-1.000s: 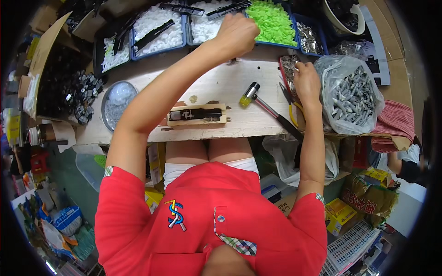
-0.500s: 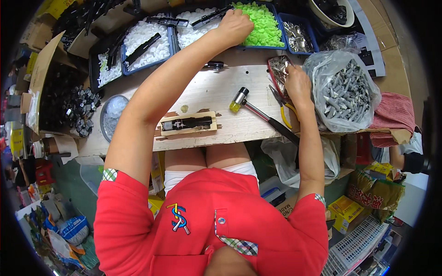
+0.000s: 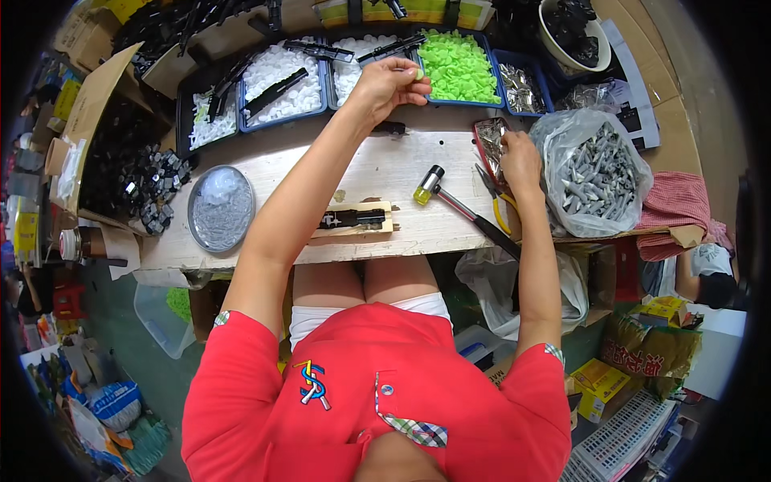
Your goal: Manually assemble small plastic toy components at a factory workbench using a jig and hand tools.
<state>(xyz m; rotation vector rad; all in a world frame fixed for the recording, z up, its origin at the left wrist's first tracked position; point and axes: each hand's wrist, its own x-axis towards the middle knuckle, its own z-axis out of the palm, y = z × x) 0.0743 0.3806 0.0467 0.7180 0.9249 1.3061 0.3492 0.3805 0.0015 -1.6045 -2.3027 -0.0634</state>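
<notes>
My left hand is in front of the bin of bright green plastic pieces, pinching a small green piece between thumb and forefinger. My right hand reaches over the right side of a red tray of small metal parts. Its fingers are bent together at the tray; whatever they hold is hidden. A wooden fixture with a black part lying in it sits near the bench's front edge, partly covered by my left forearm.
A mallet and yellow-handled pliers lie left of my right forearm. Bins of white pieces line the back. A bag of grey parts stands right, a round dish and an open carton left.
My left hand has come out of the green bin toward me, with a small green piece in its fingers. My right hand stays at the red tray. The view has shifted slightly.
</notes>
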